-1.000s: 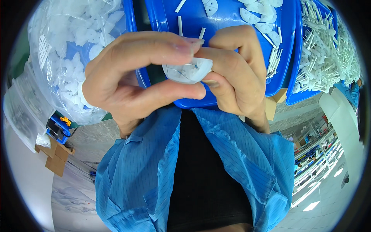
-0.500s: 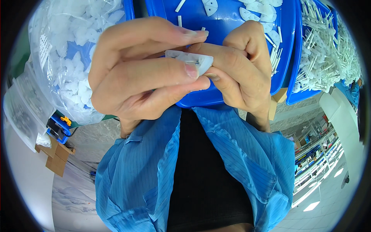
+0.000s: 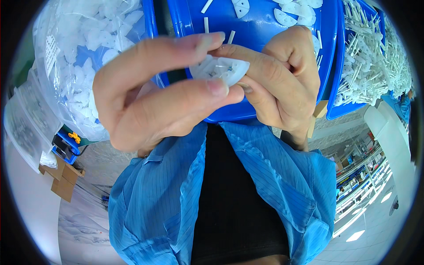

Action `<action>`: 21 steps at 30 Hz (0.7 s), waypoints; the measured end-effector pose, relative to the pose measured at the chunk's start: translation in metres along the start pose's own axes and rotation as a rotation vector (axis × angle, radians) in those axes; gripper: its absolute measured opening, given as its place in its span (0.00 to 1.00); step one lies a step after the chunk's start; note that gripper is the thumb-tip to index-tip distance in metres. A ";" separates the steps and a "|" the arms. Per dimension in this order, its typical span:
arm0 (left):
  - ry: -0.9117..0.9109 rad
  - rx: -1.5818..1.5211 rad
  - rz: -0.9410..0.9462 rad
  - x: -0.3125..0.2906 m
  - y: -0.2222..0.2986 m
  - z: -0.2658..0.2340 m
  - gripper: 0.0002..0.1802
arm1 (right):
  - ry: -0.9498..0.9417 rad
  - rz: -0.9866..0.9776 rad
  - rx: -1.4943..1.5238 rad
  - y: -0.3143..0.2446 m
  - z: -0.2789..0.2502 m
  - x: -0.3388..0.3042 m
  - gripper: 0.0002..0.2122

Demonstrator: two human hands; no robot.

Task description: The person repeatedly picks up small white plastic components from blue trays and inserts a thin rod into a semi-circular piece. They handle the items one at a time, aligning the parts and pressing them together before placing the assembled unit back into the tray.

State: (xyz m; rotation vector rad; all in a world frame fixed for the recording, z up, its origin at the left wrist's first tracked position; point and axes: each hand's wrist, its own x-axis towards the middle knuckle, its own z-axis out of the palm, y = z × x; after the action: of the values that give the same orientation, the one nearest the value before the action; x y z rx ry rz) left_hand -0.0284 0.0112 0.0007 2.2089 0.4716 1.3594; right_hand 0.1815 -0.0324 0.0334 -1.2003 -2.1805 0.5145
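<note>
Between my two hands is a small white plastic piece (image 3: 225, 68), roughly half-round, with fine detail on its face that is too small to make out. My left hand (image 3: 154, 88) grips its near edge with the thumb and a finger, while the index finger is raised off it. The thumb and index finger of my right hand (image 3: 282, 79) pinch the piece at its right end. Below and beyond the hands lies a blue tray (image 3: 251, 33) with white half-round pieces (image 3: 298, 13) and thin white sticks (image 3: 206, 25) in it.
At the left a clear plastic bag (image 3: 66, 66) holds many white pieces. A second blue tray (image 3: 333, 104) at the right is heaped with white sticks and assembled-looking parts (image 3: 366, 57). Clear plastic containers (image 3: 26, 119) stand at the far left, near a cardboard box (image 3: 64, 181).
My left index finger has lifted away from the white piece and the left hand has shifted slightly left. The piece has tilted, showing more of its face. My right hand keeps its pinch.
</note>
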 end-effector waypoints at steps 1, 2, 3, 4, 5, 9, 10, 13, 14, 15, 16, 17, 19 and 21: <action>0.025 0.002 -0.031 -0.001 0.001 0.001 0.18 | 0.042 -0.011 0.001 0.001 0.004 -0.003 0.14; 0.051 0.000 -0.062 -0.002 0.002 0.002 0.18 | 0.084 -0.021 0.001 0.004 0.010 -0.007 0.14; 0.093 -0.012 -0.096 -0.005 0.001 0.006 0.19 | 0.126 -0.031 0.002 0.006 0.015 -0.011 0.14; 0.082 -0.025 -0.083 -0.004 0.000 0.005 0.19 | 0.170 -0.031 -0.007 0.009 0.018 -0.016 0.13; 0.071 -0.037 -0.071 -0.003 0.000 0.004 0.19 | 0.179 -0.036 0.005 0.012 0.018 -0.017 0.13; 0.119 -0.094 -0.009 -0.004 -0.002 0.004 0.18 | 0.156 0.010 0.119 0.013 0.018 -0.020 0.13; 0.127 -0.104 0.005 -0.005 -0.003 0.005 0.18 | 0.186 0.092 0.144 -0.001 0.020 -0.016 0.13; 0.049 -0.091 0.005 -0.001 -0.004 0.002 0.19 | 0.160 0.104 0.136 -0.002 0.013 -0.010 0.13; 0.035 -0.081 -0.009 -0.002 -0.005 0.000 0.19 | 0.144 0.086 0.122 -0.002 0.011 -0.009 0.13; 0.036 -0.092 -0.022 -0.003 -0.005 0.000 0.19 | 0.128 0.067 0.109 -0.001 0.010 -0.008 0.13; 0.035 -0.103 -0.034 -0.004 -0.005 0.001 0.19 | 0.128 0.066 0.101 -0.002 0.010 -0.009 0.14; 0.050 -0.135 -0.045 -0.004 -0.005 0.004 0.19 | 0.131 0.058 0.098 -0.002 0.010 -0.009 0.14; 0.043 -0.174 -0.038 -0.004 -0.007 0.005 0.19 | 0.139 0.036 0.094 0.000 0.011 -0.009 0.14; 0.009 -0.172 -0.017 -0.003 -0.010 0.002 0.18 | 0.136 0.029 0.088 0.001 0.010 -0.009 0.14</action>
State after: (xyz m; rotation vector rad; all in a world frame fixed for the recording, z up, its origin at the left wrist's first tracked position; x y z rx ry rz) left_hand -0.0280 0.0174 -0.0082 2.0558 0.3614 1.3485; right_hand 0.1788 -0.0403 0.0225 -1.1856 -2.0083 0.5201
